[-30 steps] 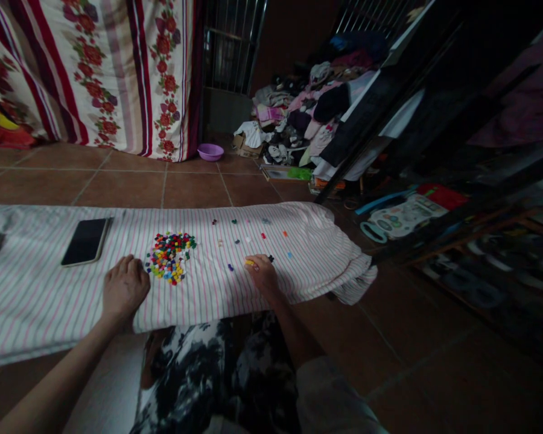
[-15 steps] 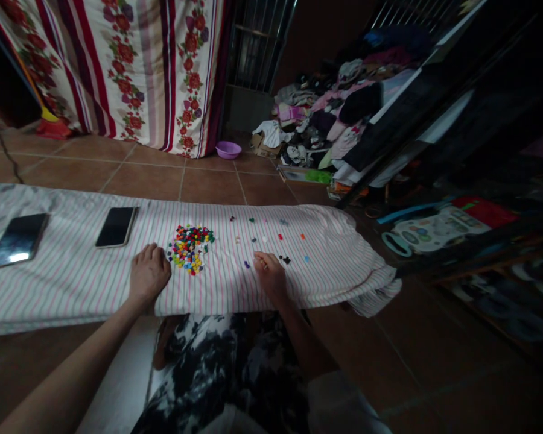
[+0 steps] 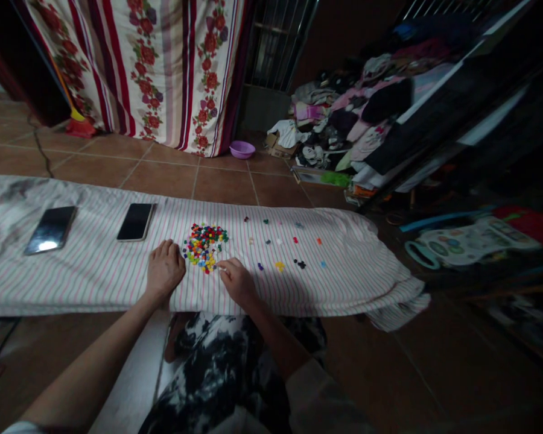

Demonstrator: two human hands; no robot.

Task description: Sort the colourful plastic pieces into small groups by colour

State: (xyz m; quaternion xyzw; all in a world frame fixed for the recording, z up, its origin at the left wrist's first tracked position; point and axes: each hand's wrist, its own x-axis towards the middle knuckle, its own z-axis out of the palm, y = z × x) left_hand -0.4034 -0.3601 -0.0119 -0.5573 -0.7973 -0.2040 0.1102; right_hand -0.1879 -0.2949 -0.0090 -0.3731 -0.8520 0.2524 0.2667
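A pile of small multicoloured cubes point(image 3: 204, 240) lies on the striped cloth. My left hand point(image 3: 166, 267) rests palm down just left of the pile, its fingers lying on the cloth and nothing visible in them. At the pile's lower right edge is my right hand point(image 3: 236, 281), thumb and fingertips drawn together. Whether a cube is between those fingertips cannot be made out. Small single-colour groups are spread to the right, among them yellow cubes point(image 3: 279, 266), black cubes point(image 3: 301, 264), purple cubes point(image 3: 260, 266), red cubes point(image 3: 295, 240) and a blue group point(image 3: 323, 264).
Two dark-screened devices, a phone point(image 3: 136, 222) and a larger one point(image 3: 50, 230), lie left on the striped cloth point(image 3: 95, 283). Beyond its far edge are tiled floor, a purple basin point(image 3: 242, 149) and heaped clothes point(image 3: 339, 114). A patterned curtain point(image 3: 176, 72) hangs behind.
My right hand has moved left from the small groups to the pile's edge, uncovering the yellow group. My left hand stays beside the pile. The whole view has shifted slightly.
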